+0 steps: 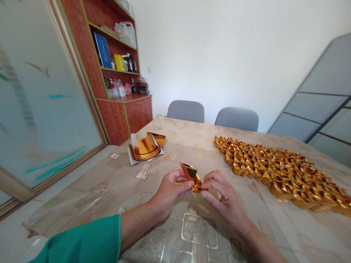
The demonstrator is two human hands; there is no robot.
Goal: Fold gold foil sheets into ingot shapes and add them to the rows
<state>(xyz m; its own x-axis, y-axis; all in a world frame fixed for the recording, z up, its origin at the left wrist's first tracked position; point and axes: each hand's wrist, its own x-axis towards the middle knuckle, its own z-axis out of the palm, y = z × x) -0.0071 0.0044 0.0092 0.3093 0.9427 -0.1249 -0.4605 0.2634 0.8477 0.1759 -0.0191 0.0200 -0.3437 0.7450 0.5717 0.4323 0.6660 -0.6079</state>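
A partly folded sheet of shiny gold foil paper (191,173) is held up over the near middle of the table. My left hand (173,190) pinches its lower left side between thumb and fingers. At the lower right corner, the thumb and fingers of my right hand (223,193) close on the crumpled edge. To the left lies a curled stack of gold foil sheets (146,147) with pale backing. Many folded gold paper ingots (263,164) stand in packed rows at the right.
A patterned plastic cloth covers the table (126,219). Two grey chairs (186,110) stand at its far side, before a white wall. A reddish wooden cabinet (138,116) with bottles and boxes is at back left, beside a frosted sliding door (41,91).
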